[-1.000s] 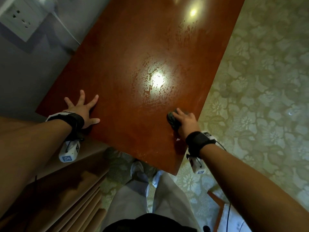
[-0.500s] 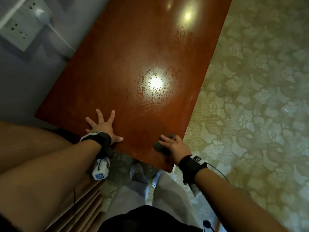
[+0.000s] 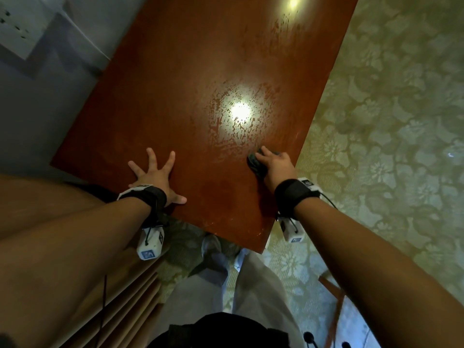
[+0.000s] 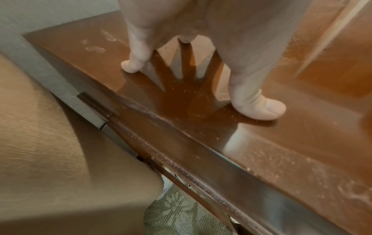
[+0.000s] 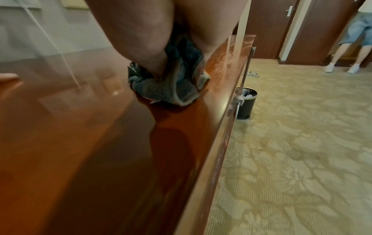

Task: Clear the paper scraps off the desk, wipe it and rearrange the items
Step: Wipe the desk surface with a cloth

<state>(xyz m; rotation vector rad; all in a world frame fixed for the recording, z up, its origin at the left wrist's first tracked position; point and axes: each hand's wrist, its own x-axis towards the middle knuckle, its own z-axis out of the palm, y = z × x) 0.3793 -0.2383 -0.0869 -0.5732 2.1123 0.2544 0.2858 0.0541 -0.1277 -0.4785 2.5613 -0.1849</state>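
The reddish-brown glossy desk runs away from me, streaked with damp wipe marks around a lamp reflection. My left hand lies flat on its near left part, fingers spread and straight. My right hand grips a bunched dark grey cloth and presses it on the desk close to the right edge. In the right wrist view the cloth bulges out under my fingers, a short way from the desk edge. No paper scraps show on the desk.
Patterned green carpet lies to the right of the desk. A small black bin with white scraps stands on it by the desk's far side. Another person's legs stand by a brown door. A wall with sockets borders the left.
My right hand dragged the cloth toward the near edge, then pushed it forward again along the right side. My left hand shifted right along the near part and stayed flat.
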